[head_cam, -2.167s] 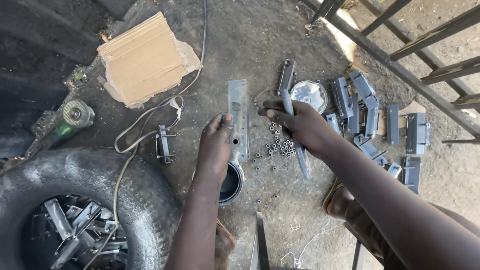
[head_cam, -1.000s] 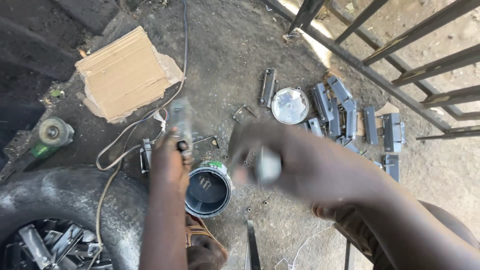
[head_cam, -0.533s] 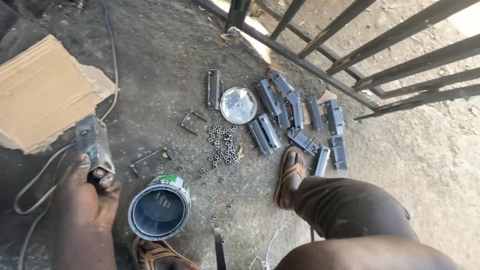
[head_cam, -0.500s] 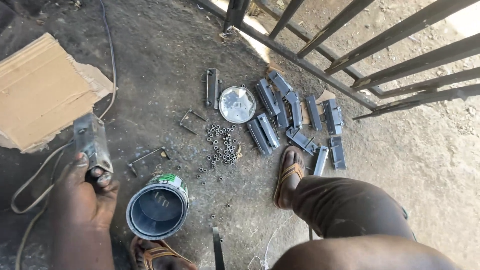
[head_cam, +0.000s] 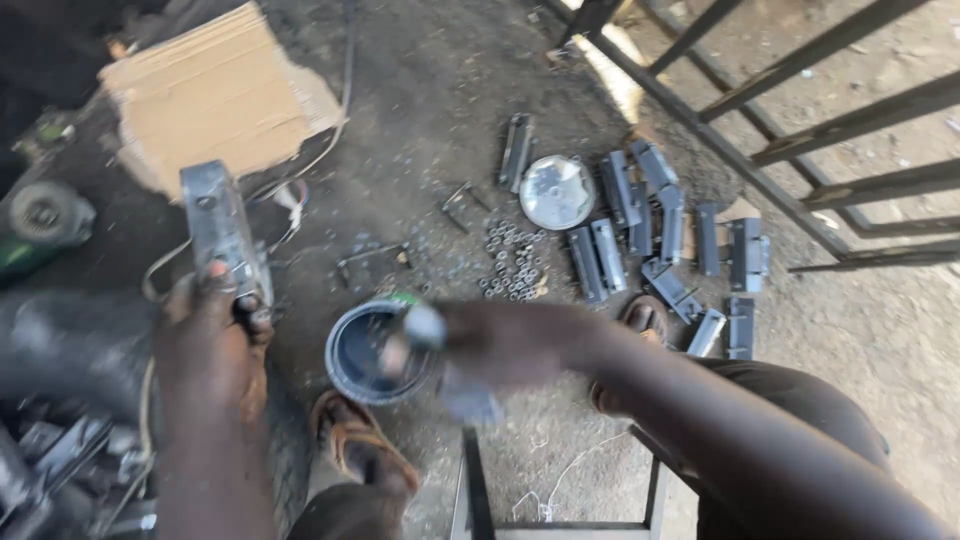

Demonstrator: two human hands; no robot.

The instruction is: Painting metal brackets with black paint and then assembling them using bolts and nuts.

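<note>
since half a second ago our right hand (head_cam: pixel 500 345) has swung back into view and now sits blurred over the near right rim of the open tin can (head_cam: pixel 380 352); whether it grips anything we cannot tell. our left hand (head_cam: pixel 215 335) still clamps the grey metal hinge plate (head_cam: pixel 220 235), raised at the left, just near of the cardboard (head_cam: pixel 215 95). right of the can lie the loose nuts (head_cam: pixel 510 262), the round tin lid (head_cam: pixel 557 192) and the row of hinges (head_cam: pixel 660 235) by the gate bars (head_cam: pixel 800 140)
</note>
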